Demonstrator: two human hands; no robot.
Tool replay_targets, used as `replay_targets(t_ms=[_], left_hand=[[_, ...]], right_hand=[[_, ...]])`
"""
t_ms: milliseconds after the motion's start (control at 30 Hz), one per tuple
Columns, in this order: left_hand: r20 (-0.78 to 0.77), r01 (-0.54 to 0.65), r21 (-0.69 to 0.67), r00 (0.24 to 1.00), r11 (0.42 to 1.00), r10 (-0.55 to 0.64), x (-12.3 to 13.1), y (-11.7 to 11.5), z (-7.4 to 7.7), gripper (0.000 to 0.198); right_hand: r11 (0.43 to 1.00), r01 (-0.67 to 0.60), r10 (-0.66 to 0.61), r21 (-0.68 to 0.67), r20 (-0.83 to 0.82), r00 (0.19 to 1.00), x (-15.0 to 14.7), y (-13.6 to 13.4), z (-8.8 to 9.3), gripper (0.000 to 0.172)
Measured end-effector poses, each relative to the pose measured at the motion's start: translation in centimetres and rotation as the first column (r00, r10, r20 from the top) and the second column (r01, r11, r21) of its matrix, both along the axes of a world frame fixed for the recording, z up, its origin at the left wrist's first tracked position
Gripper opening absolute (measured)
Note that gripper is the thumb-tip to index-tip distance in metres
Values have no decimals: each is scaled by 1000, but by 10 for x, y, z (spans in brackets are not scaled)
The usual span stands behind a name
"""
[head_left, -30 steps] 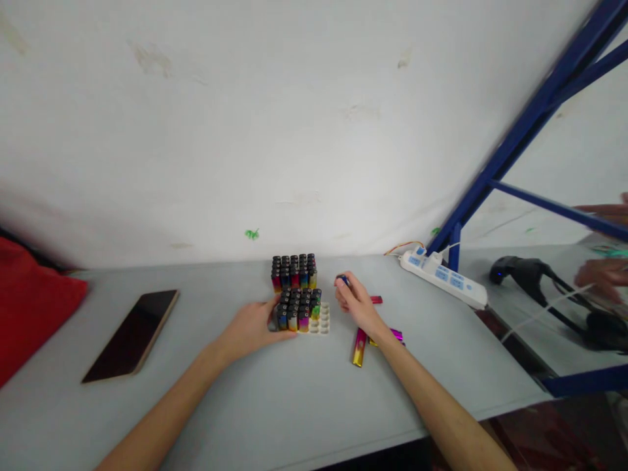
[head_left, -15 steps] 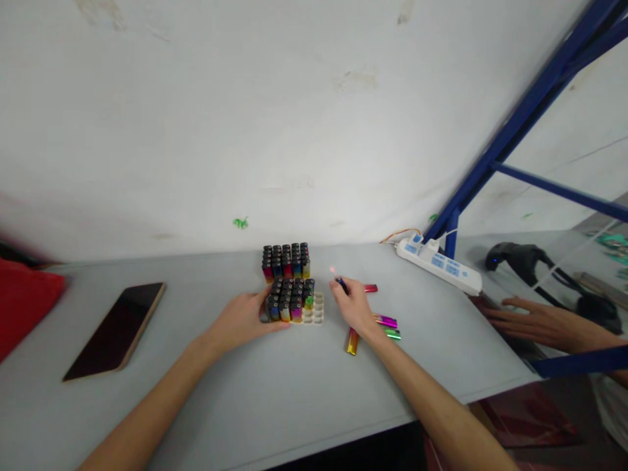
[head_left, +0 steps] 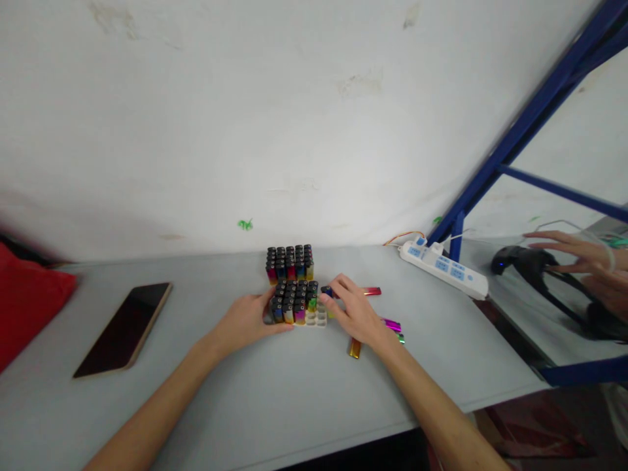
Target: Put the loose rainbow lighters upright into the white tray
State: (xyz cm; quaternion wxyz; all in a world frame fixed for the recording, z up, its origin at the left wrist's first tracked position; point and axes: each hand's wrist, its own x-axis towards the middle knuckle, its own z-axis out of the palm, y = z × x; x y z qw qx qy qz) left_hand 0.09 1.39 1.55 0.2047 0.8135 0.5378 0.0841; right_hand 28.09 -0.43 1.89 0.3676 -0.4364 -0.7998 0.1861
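My left hand (head_left: 251,318) is wrapped round the left side of a white tray (head_left: 311,321) that holds rows of black-topped lighters (head_left: 295,297). Between the thumb and fingers of my right hand (head_left: 354,306) is one lighter (head_left: 326,292), upright at the tray's right edge, its lower part mostly hidden. Some slots at the tray's front right hold nothing. Just behind stands a second block of lighters (head_left: 289,258). Loose lighters lie by my right wrist: a red one (head_left: 373,291), a purple one (head_left: 392,325), a gold one (head_left: 354,348) and a partly covered green one (head_left: 401,338).
A dark phone (head_left: 125,328) lies at the left, near a red bag-like item (head_left: 29,301). At the right are a white power strip (head_left: 444,268) and a blue metal frame (head_left: 490,160). Beyond it, another person's hand (head_left: 574,252) is over a black strapped device (head_left: 532,268).
My right hand has brought the lighter left to the tray's edge; the small flame-like glow at its top is gone. The other person's hand has moved up to the black device.
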Motion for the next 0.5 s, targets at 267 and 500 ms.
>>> replay_targets(t_ms=[267,500], left_hand=[[-10,-5,11,1000,1000,5,0,0,0,78],[19,4,14,1000,1000,-4,0,-1,1,75]], right_hand=[[994,-43,49,-100,61,997,3,1,-9,43],[999,-33,18,27,444,896,-13,0,-9,35]])
